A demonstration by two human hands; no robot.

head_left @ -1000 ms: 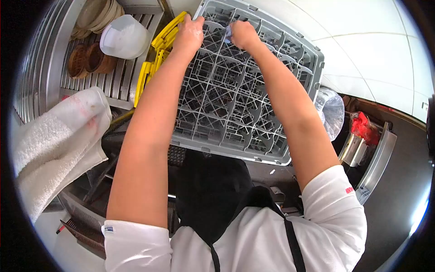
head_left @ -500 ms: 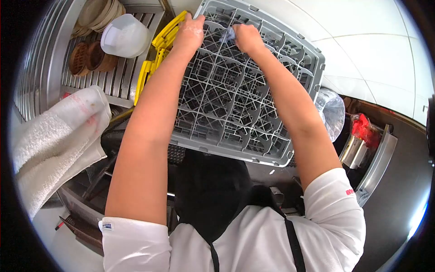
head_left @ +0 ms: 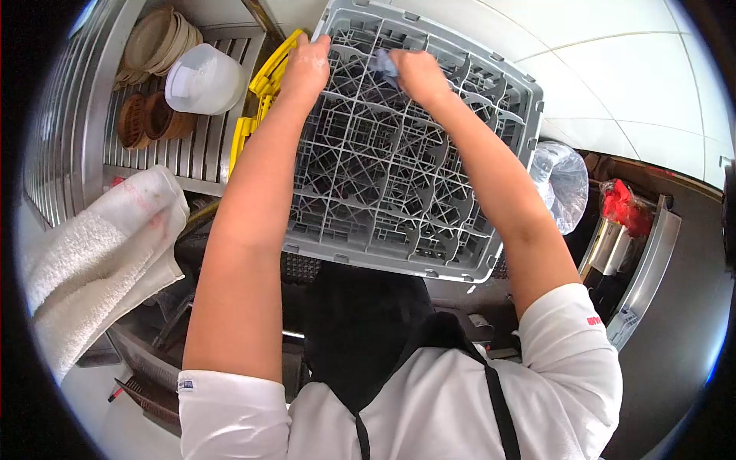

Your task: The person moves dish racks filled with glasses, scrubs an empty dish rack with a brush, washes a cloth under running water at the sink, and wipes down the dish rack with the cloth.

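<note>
A large grey plastic dishwasher rack (head_left: pixel 395 165), divided into a lattice of compartments, lies in front of me. My left hand (head_left: pixel 308 67) grips its far left rim, with the fingers curled over the edge and what looks like suds on the back of the hand. Over the rack's far part, my right hand (head_left: pixel 418 75) is closed on a bluish-grey cloth (head_left: pixel 386 67), which is bunched against the lattice. Yellow plastic pieces (head_left: pixel 264 80) stand along the rack's left side, close to my left forearm.
A slatted metal shelf at left holds a white tub (head_left: pixel 205 80), stacked plates (head_left: pixel 159 40) and brown baskets (head_left: pixel 157 119). A white towel (head_left: pixel 107 245) hangs nearer me. Clear plastic (head_left: pixel 560 188) sits right of the rack, beside a drawer with a red bag (head_left: pixel 625 207).
The view has shifted slightly, so the rack appears a little further left. My right hand and the cloth have moved slightly relative to the lattice; my left hand keeps its hold on the rim.
</note>
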